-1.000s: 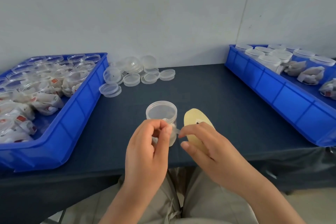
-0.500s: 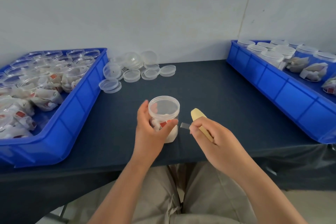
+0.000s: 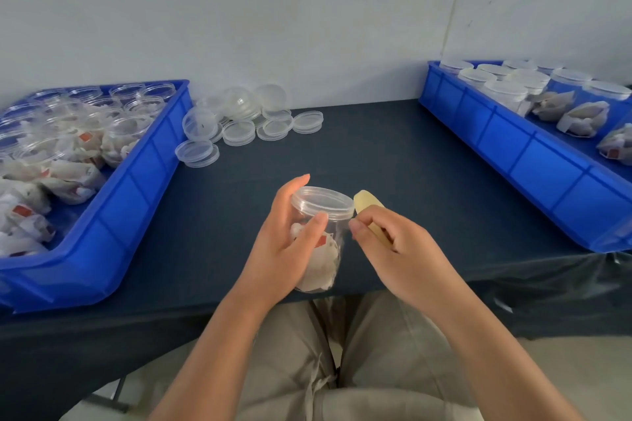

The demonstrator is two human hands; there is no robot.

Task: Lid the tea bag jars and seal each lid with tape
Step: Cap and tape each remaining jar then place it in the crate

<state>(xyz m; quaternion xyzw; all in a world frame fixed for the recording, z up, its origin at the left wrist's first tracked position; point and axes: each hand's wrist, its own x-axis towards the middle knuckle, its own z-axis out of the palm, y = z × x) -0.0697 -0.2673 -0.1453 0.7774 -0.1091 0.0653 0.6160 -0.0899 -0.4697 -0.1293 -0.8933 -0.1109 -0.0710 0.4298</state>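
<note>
Dark blue cloth covers the table [image 3: 376,154], which fills the middle of the view. At nine o'clock on it sits a blue plastic bin [image 3: 136,188] packed with open jars and loose tea bags. At two o'clock a second blue bin [image 3: 513,154] holds lidded jars along its far side and a few tea bags nearer.

At six o'clock, over the table's near edge, the left hand [image 3: 277,249] grips a clear jar [image 3: 328,263], thumb across its front and fingers wrapped behind, one tip showing past the rim. The right hand [image 3: 400,249], at the jar's three o'clock, is curled round a pale yellow tape roll [image 3: 367,203] whose end sticks up just beside the jar's top. Its thumb and forefinger are pinched together against the jar's side. Whether a strip of tape runs between them I cannot tell.

White tea bags lie inside the jar, one with a red tag, and a clear lid [image 3: 321,203] sits on its mouth. At eleven o'clock, just beside the left bin, a heap of loose lids [image 3: 239,131] lies on the cloth, some stacked.
</note>
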